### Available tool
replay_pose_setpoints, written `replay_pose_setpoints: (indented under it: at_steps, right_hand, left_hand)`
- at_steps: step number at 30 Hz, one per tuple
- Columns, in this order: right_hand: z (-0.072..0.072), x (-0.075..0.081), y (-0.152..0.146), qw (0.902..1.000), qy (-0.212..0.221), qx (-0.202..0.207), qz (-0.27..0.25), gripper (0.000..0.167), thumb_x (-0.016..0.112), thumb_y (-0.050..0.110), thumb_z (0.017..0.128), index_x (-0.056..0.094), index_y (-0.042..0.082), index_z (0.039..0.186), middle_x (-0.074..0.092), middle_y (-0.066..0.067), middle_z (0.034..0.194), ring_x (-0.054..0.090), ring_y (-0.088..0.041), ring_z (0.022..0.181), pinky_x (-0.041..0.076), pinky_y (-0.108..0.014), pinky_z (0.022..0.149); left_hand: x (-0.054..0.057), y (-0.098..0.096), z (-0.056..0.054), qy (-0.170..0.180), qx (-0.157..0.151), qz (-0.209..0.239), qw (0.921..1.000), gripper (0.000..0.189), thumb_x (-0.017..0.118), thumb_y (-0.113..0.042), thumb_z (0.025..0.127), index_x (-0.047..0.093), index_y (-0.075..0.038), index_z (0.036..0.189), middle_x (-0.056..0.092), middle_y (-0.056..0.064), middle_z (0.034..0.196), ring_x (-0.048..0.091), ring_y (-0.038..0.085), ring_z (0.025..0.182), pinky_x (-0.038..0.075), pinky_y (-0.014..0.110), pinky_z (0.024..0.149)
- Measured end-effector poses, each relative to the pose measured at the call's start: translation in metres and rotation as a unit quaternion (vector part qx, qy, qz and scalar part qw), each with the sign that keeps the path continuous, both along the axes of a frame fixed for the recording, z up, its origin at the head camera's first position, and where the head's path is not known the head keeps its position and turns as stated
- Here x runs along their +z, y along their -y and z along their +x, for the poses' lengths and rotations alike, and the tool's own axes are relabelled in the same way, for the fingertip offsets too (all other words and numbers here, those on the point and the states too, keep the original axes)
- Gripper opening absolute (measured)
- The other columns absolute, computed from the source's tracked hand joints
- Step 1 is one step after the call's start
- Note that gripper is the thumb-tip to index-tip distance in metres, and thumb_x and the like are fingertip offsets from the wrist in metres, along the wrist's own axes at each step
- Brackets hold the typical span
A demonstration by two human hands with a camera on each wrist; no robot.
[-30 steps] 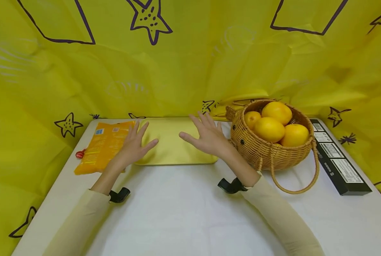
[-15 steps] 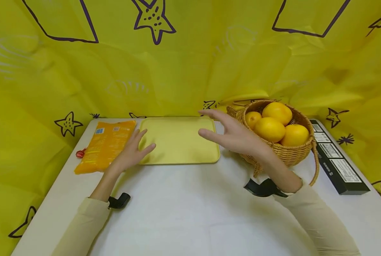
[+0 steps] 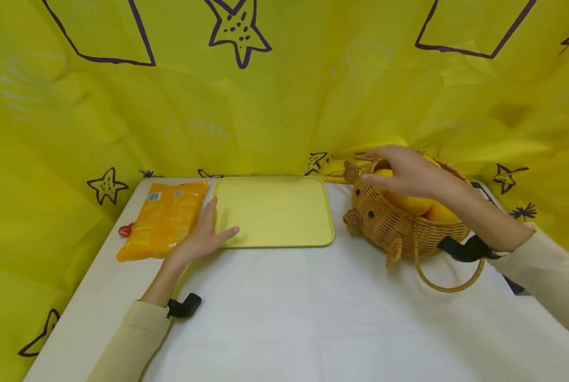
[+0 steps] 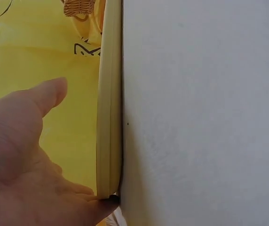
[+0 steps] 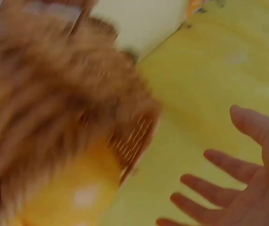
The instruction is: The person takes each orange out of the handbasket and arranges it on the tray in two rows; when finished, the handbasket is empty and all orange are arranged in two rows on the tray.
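Observation:
A pale yellow tray [image 3: 275, 212] lies at the back middle of the table. My left hand [image 3: 200, 239] is at the tray's left end, thumb spread; in the left wrist view a fingertip seems to touch the end of the tray's rim [image 4: 108, 117]. Over the pig-shaped wicker basket [image 3: 382, 220] hovers my right hand [image 3: 415, 172], fingers extended and holding nothing. Oranges [image 3: 411, 204] fill the basket, partly hidden beneath that hand. The right wrist view shows the spread fingers [image 5: 209, 188] apart from the blurred basket [image 5: 130, 141].
An orange plastic packet [image 3: 167, 220] lies left of the tray, beside a small red wrapped candy [image 3: 125, 230]. Right of the basket, a black box [image 3: 516, 288] is mostly hidden by the right arm. The basket's handle [image 3: 449, 289] hangs toward the front. Yellow cloth [image 3: 275, 116] stands behind.
My right hand has moved right, from above the tray to above the basket. The left hand has shifted slightly down toward the tray's near left corner.

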State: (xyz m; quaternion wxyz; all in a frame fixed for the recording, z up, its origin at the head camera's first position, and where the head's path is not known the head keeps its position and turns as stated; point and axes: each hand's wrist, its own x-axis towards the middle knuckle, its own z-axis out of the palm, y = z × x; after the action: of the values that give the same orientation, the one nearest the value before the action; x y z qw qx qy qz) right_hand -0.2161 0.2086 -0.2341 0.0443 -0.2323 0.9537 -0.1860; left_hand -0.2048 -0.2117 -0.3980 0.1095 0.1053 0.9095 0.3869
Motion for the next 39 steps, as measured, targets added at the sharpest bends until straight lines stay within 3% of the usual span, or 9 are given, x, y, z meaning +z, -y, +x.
replay_pose_setpoints:
  at_steps: [5, 10, 17, 20, 25, 28, 32, 34, 39]
  right_hand:
    - [-0.032, 0.004, -0.037, 0.996, 0.047, 0.071, 0.027, 0.042, 0.061, 0.02, 0.095, 0.056, 0.0, 0.132, 0.058, -0.022, 0.131, 0.061, -0.036, 0.112, 0.049, -0.052, 0.092]
    - [-0.046, 0.014, -0.066, 0.9773, 0.162, 0.119, 0.067, 0.045, 0.055, 0.026, 0.098, 0.05, 0.011, 0.141, 0.051, -0.018, 0.144, 0.046, -0.042, 0.132, 0.04, -0.062, 0.102]
    - [-0.061, 0.016, -0.086, 0.9283, 0.344, 0.133, 0.049, 0.056, 0.045, 0.024, 0.102, 0.028, 0.009, 0.153, 0.023, -0.023, 0.159, 0.027, -0.051, 0.141, 0.048, -0.055, 0.098]
    - [-0.066, 0.013, -0.09, 0.9075, 0.397, 0.134, 0.035, 0.059, 0.044, 0.024, 0.102, 0.021, 0.01, 0.155, 0.014, -0.022, 0.161, 0.017, -0.055, 0.142, 0.047, -0.061, 0.097]
    - [-0.077, 0.005, -0.092, 0.8818, 0.449, 0.144, 0.015, 0.058, 0.038, 0.023, 0.104, 0.015, 0.014, 0.157, 0.008, -0.017, 0.163, 0.007, -0.05, 0.145, 0.041, -0.066, 0.099]
    - [-0.083, 0.0, -0.094, 0.8646, 0.48, 0.148, 0.005, 0.056, 0.036, 0.024, 0.105, 0.015, 0.017, 0.157, 0.019, 0.0, 0.163, 0.02, -0.023, 0.147, 0.036, -0.067, 0.104]
    - [-0.089, -0.002, -0.098, 0.8392, 0.521, 0.156, -0.018, 0.05, 0.032, 0.022, 0.106, 0.023, 0.018, 0.155, 0.033, 0.02, 0.153, 0.037, 0.006, 0.131, 0.038, -0.061, 0.105]
    - [-0.09, -0.002, -0.097, 0.8311, 0.533, 0.158, -0.023, 0.048, 0.032, 0.021, 0.106, 0.028, 0.016, 0.153, 0.035, 0.02, 0.151, 0.039, 0.006, 0.13, 0.04, -0.058, 0.105]
    - [-0.088, -0.008, -0.086, 0.8274, 0.543, 0.144, -0.007, 0.045, 0.038, 0.021, 0.105, 0.037, 0.013, 0.15, 0.038, 0.01, 0.15, 0.041, -0.006, 0.132, 0.041, -0.047, 0.107]
  left_hand:
    - [-0.004, 0.0, 0.002, 0.014, 0.015, -0.006, 0.9998, 0.111, 0.062, -0.05, 0.09, -0.018, -0.005, 0.153, -0.014, 0.021, 0.162, -0.008, 0.041, 0.15, 0.005, 0.064, 0.118]
    - [-0.009, -0.001, 0.005, 0.017, 0.02, -0.03, 0.9992, 0.114, 0.064, -0.052, 0.087, -0.016, -0.005, 0.153, -0.013, 0.023, 0.161, -0.01, 0.041, 0.15, 0.004, 0.062, 0.119]
    - [-0.012, -0.002, 0.007, 0.01, 0.028, -0.047, 0.9985, 0.113, 0.064, -0.054, 0.086, -0.012, -0.006, 0.155, -0.012, 0.023, 0.162, -0.009, 0.04, 0.15, 0.005, 0.062, 0.119]
    - [-0.013, -0.004, 0.008, 0.008, 0.039, -0.049, 0.998, 0.113, 0.064, -0.055, 0.086, -0.01, -0.006, 0.155, -0.012, 0.024, 0.162, -0.008, 0.041, 0.15, 0.006, 0.063, 0.119]
    - [-0.013, -0.006, 0.009, 0.007, 0.051, -0.052, 0.9973, 0.111, 0.064, -0.054, 0.086, -0.009, -0.007, 0.156, -0.015, 0.023, 0.161, -0.008, 0.042, 0.15, 0.006, 0.064, 0.118]
    - [-0.014, -0.005, 0.01, 0.006, 0.05, -0.048, 0.9976, 0.11, 0.064, -0.054, 0.086, -0.008, -0.008, 0.156, -0.015, 0.022, 0.161, -0.008, 0.042, 0.15, 0.006, 0.065, 0.118]
    - [-0.014, -0.005, 0.009, 0.006, 0.048, -0.047, 0.9977, 0.109, 0.064, -0.054, 0.086, -0.007, -0.009, 0.156, -0.016, 0.022, 0.161, -0.008, 0.043, 0.15, 0.006, 0.066, 0.117]
    - [-0.014, -0.006, 0.009, 0.006, 0.046, -0.049, 0.9977, 0.109, 0.063, -0.055, 0.087, -0.007, -0.008, 0.156, -0.015, 0.022, 0.161, -0.008, 0.043, 0.15, 0.006, 0.066, 0.117]
    - [-0.013, -0.006, 0.01, 0.01, 0.049, -0.049, 0.9976, 0.108, 0.063, -0.054, 0.087, -0.007, -0.009, 0.156, -0.017, 0.022, 0.161, -0.008, 0.043, 0.15, 0.006, 0.066, 0.117]
